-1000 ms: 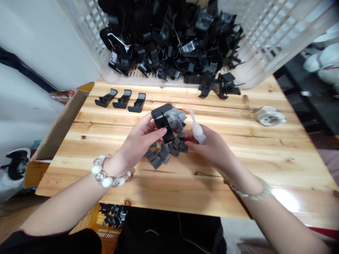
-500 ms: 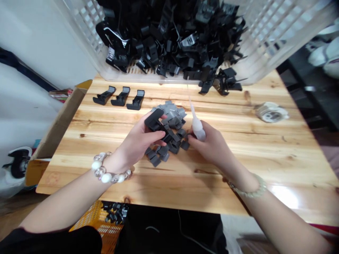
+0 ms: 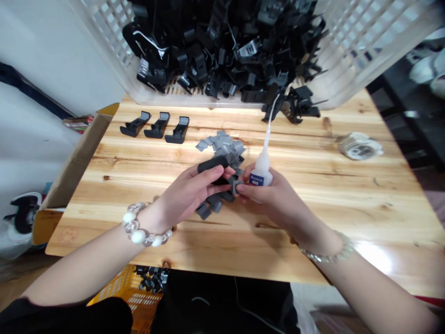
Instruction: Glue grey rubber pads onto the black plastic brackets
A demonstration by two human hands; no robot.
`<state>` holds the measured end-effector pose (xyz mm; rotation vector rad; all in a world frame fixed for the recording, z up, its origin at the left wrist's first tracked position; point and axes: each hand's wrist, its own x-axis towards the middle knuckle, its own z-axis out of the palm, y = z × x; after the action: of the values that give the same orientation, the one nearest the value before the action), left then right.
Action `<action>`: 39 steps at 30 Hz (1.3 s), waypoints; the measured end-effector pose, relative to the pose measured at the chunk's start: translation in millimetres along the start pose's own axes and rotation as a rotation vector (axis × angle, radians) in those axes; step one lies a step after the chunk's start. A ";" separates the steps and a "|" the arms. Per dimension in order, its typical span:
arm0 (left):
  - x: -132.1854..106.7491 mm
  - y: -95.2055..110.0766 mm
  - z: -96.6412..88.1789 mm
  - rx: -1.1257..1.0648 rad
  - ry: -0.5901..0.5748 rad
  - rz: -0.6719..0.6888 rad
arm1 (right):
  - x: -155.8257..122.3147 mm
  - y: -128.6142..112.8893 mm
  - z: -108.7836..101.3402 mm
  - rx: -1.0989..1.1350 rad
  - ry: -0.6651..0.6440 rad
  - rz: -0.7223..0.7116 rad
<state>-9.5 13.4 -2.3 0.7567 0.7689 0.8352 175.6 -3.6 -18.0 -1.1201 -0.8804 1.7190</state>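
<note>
Holding one black plastic holder [image 3: 212,163] in curled fingers, the left hand [image 3: 187,191] nearly meets the right hand [image 3: 267,195], which pinches a white glue bottle [image 3: 263,172] (thin long nozzle) just beside a heap of flat grey pieces [image 3: 224,148]. Three more black holders [image 3: 156,127] lie in a row far left on the pine table [image 3: 347,208], below a white plastic crate [image 3: 361,46] of black parts [image 3: 222,51].
</note>
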 end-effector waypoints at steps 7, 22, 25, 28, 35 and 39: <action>-8.7 -4.7 -1.9 0.276 -0.228 0.031 | -2.8 8.4 3.4 -0.068 0.091 -0.070; -4.2 -9.3 3.0 -0.081 -0.283 0.077 | 1.3 1.3 -5.7 -0.160 0.129 -0.113; -6.2 -11.3 5.8 -0.045 -0.314 0.045 | 0.6 -2.5 -6.5 -0.221 0.130 -0.160; -6.6 -7.5 7.1 -0.098 -0.263 -0.060 | -0.7 -8.8 -8.6 -0.386 0.147 -0.247; -4.2 -1.2 -2.5 0.106 -0.225 -0.388 | -7.2 -13.9 -13.2 -0.792 -0.032 -0.384; -6.3 -2.7 -4.6 0.235 -0.340 -0.394 | -9.9 -10.3 -8.3 -0.660 -0.033 -0.334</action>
<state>-15.1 8.1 -5.1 0.8901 0.6843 0.2530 188.3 -8.2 -8.6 -1.2636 -1.6264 1.1955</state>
